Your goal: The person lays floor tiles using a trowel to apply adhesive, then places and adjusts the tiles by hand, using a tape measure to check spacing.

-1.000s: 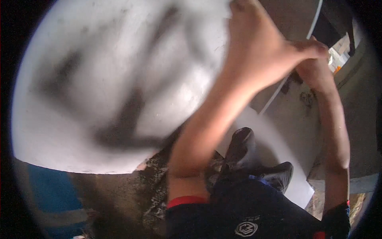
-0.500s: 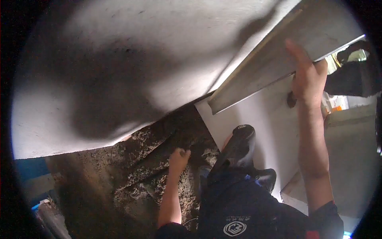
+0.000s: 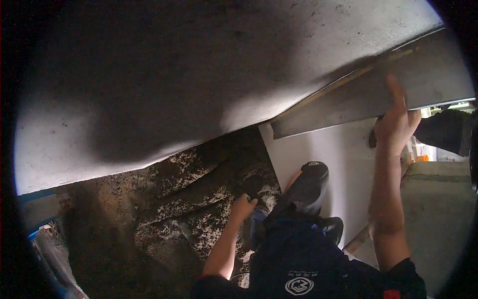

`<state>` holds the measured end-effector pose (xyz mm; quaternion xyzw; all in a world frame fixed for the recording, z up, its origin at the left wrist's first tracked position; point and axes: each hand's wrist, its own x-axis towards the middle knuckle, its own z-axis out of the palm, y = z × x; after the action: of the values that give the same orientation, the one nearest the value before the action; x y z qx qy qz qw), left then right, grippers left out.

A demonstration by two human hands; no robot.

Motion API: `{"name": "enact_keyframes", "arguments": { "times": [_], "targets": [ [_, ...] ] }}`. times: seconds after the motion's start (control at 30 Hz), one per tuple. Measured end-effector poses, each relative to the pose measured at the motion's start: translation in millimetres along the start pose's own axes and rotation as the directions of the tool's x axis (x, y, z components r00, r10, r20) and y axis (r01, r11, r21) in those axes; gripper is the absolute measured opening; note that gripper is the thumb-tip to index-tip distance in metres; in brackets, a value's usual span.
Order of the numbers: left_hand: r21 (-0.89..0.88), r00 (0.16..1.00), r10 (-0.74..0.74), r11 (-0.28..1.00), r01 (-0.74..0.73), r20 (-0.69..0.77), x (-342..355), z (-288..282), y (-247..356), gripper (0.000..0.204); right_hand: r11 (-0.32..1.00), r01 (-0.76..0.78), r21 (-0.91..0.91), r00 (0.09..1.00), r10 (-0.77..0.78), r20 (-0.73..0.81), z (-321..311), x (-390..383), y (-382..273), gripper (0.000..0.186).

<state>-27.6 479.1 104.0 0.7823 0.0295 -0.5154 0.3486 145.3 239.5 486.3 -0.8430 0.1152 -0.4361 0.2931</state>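
My right hand (image 3: 398,127) is wrapped round the lower edge of a long, flat grey board (image 3: 343,107), with one digit stretched along its face. The board's upper edge lies along the border of a large grey-white plastered surface (image 3: 164,74). My left hand (image 3: 242,208) hangs low over rough, crusted ground, its fingers curled. Nothing sticks out of that hand, and it touches neither board nor plaster. My dark-trousered leg and shoe (image 3: 311,182) show between the arms.
A smooth white panel (image 3: 343,149) stands behind the board. Brown, crumbly ground (image 3: 164,219) spreads at lower left. At right are a dark sleeve-like shape (image 3: 443,132), a small orange thing (image 3: 422,158) and a grey block-like surface (image 3: 438,199). A pale, worn post-like piece (image 3: 50,249) stands far left.
The board now lies flatter and lower in view, still in my right hand. My left hand has shifted right, towards my leg. The whole view has turned somewhat.
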Motion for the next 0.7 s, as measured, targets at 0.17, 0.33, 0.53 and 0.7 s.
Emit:
{"name": "enact_keyframes", "arguments": {
  "times": [0.17, 0.33, 0.53, 0.7],
  "targets": [
    [0.018, 0.990, 0.042, 0.999, -0.040, -0.135, 12, 15, -7, 0.068, 0.975, -0.081, 0.208, 0.996, 0.087, -0.018, 14, -14, 11, 0.025],
    [-0.012, 0.993, 0.029, 0.999, -0.031, -0.113, 8, 14, -2, 0.062, 0.987, -0.045, 0.153, 0.999, 0.048, -0.013, 18, -23, 18, 0.022],
    [-0.010, 0.998, 0.008, 1.000, -0.009, -0.065, 18, 13, -20, 0.060, 0.958, -0.159, 0.240, 0.984, 0.174, -0.042, 23, -33, 21, 0.016],
    [0.050, 0.981, 0.165, 0.986, -0.161, -0.098, 35, 11, 25, 0.062, 0.978, -0.161, 0.132, 0.981, 0.144, 0.129, 12, -20, 37, 0.017]
  ]
}}
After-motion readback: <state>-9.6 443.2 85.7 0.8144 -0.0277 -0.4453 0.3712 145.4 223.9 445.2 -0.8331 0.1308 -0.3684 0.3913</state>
